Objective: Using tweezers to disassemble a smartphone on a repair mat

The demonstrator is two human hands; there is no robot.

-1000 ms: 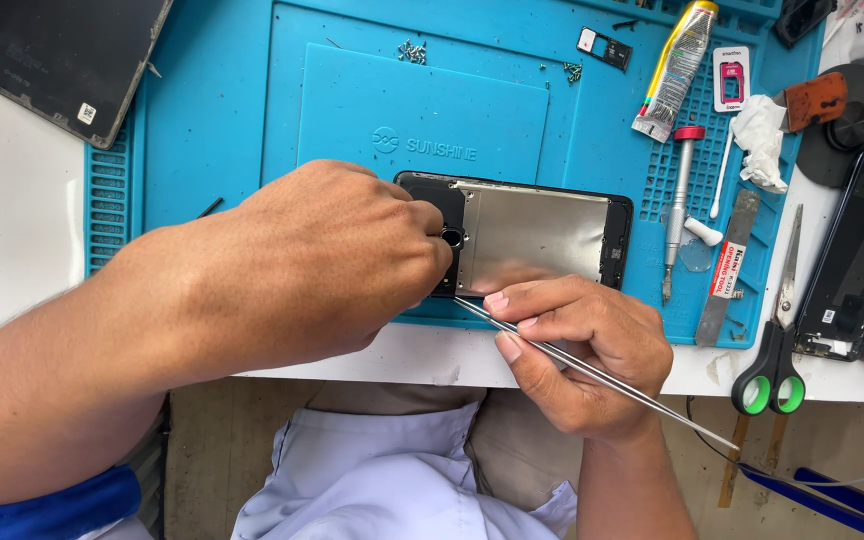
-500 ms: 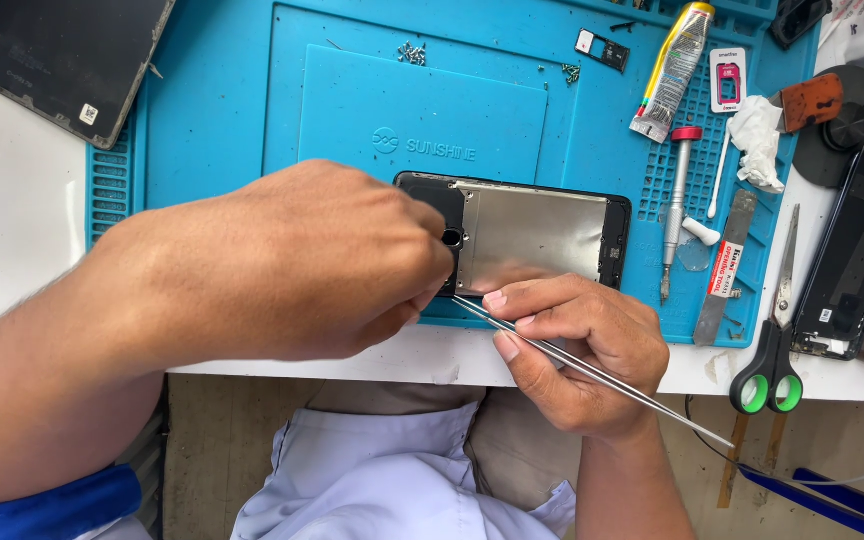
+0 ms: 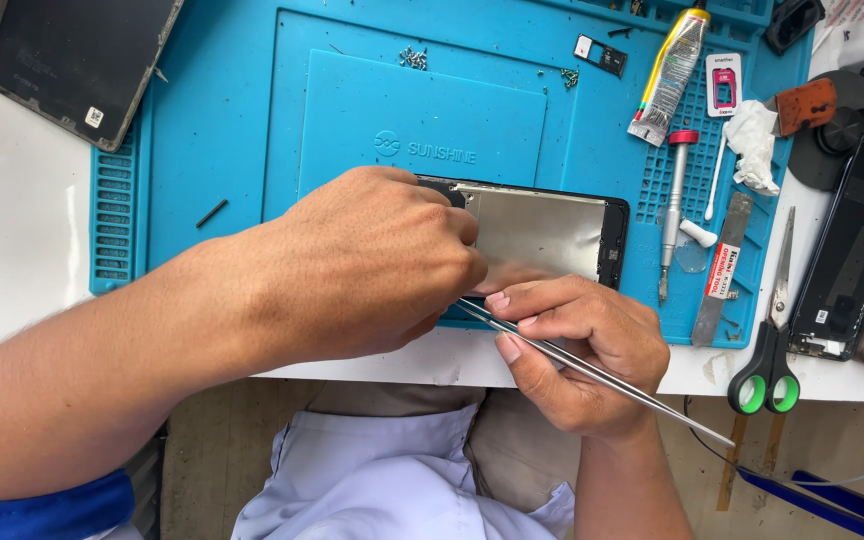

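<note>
- A white counter carries a blue work mat with ribbed edges; below the counter's near edge a wooden floor shows
- At far left one dark tablet lies face down, half on the mat, half on the counter
- The left hand lies knuckles up over the left end of one opened phone frame; its fingers curl down onto that end, and what they pinch underneath I cannot tell
- The phone frame lies flat near the mat's front edge, its grey metal plate facing up, between the two hands
- The right hand sits just in front of the frame, fingers clenched around one pair of metal tweezers; the tips run under the left hand, the long end points back to the right
- Two small clusters of screws lie at the mat's far side
- Right of the frame: one glue tube, one screwdriver, one flat metal pry tool
- One pair of green-handled scissors rests on the counter
- At far right one black phone shell lies beside the mat
</note>
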